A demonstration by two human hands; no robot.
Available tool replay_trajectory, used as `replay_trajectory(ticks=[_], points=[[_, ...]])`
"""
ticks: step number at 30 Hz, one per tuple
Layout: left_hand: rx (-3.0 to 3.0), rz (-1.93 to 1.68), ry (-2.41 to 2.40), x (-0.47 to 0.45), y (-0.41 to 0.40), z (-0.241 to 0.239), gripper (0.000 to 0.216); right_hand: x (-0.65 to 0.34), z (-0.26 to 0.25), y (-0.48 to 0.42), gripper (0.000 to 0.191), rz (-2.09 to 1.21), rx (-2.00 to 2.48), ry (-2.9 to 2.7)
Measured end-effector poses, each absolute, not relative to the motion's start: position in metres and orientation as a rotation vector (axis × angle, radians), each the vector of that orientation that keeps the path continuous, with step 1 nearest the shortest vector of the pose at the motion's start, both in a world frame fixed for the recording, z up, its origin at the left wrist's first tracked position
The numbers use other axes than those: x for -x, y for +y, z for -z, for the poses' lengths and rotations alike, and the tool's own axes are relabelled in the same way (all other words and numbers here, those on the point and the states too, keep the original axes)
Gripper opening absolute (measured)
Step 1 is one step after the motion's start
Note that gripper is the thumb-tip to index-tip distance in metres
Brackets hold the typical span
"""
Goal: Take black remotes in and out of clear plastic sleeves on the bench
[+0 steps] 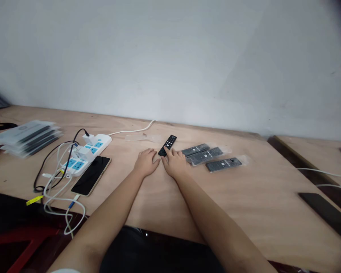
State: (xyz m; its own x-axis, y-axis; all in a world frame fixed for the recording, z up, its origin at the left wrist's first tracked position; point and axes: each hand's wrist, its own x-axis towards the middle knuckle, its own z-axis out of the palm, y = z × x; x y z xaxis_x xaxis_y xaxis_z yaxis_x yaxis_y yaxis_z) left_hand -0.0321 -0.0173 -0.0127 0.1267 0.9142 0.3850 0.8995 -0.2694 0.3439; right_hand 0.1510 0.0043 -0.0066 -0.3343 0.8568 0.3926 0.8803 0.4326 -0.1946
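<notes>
A bare black remote control [168, 145] lies on the wooden table [244, 197], pointing away from me. My right hand [174, 163] rests with its fingers on the near end of that remote. My left hand [145, 162] lies flat on the table just left of it, fingers stretched out and holding nothing. Three more black remotes in clear plastic bags [211, 157] lie to the right of my right hand. An empty clear bag [143, 137] lies behind my left hand.
A white power strip [86, 153] with cables and a black phone [91, 175] sit at the left. A stack of bagged items [28, 136] lies at the far left. Another phone [326, 214] lies at the right, and the white wall rises behind.
</notes>
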Motion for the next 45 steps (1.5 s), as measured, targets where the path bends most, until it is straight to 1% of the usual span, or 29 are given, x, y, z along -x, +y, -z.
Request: replay_trajectory(ticks=[6,12,17,20,23,25,26,31,35,39,45], points=[[-2.315,-0.833,1.886,0.033,-0.018,0.013,0.041,-0.152,0.004,0.006,0.047,0.023,1.444,-2.251],[-2.317,-0.855,1.869,0.034,-0.018,0.013,0.04,-0.159,0.001,0.007,0.038,-0.14,1.319,-2.24],[-2.326,-0.904,1.834,0.037,-0.017,0.014,0.035,-0.162,0.002,0.009,0.038,-0.26,1.209,-2.241],[-2.328,-0.944,1.775,0.037,-0.017,0.011,0.029,-0.163,0.002,0.009,0.042,-0.272,1.204,-2.233],[-2.357,-0.933,1.78,0.034,-0.019,0.007,0.036,-0.163,-0.001,0.008,0.046,-0.267,1.22,-2.274],[-2.385,-0.906,1.816,0.03,-0.02,0.005,0.042,-0.162,-0.003,0.008,0.045,-0.292,1.194,-2.299],[-2.388,-0.897,1.843,0.029,-0.02,0.004,0.041,-0.162,-0.003,0.007,0.044,-0.318,1.165,-2.304],[-2.33,-0.959,1.954,0.027,-0.019,0.001,0.026,-0.163,-0.001,0.01,0.045,-0.551,1.041,-2.187],[-2.15,-1.139,1.953,0.032,-0.018,0.0,0.019,-0.166,0.006,0.014,0.05,-0.797,1.027,-1.991],[-1.917,-1.332,1.805,0.038,-0.017,0.001,0.023,-0.167,0.008,0.017,0.057,-0.974,0.946,-1.806],[-1.865,-1.343,1.603,0.043,-0.016,0.003,0.03,-0.168,0.005,0.023,0.053,-1.183,0.962,-1.58]])
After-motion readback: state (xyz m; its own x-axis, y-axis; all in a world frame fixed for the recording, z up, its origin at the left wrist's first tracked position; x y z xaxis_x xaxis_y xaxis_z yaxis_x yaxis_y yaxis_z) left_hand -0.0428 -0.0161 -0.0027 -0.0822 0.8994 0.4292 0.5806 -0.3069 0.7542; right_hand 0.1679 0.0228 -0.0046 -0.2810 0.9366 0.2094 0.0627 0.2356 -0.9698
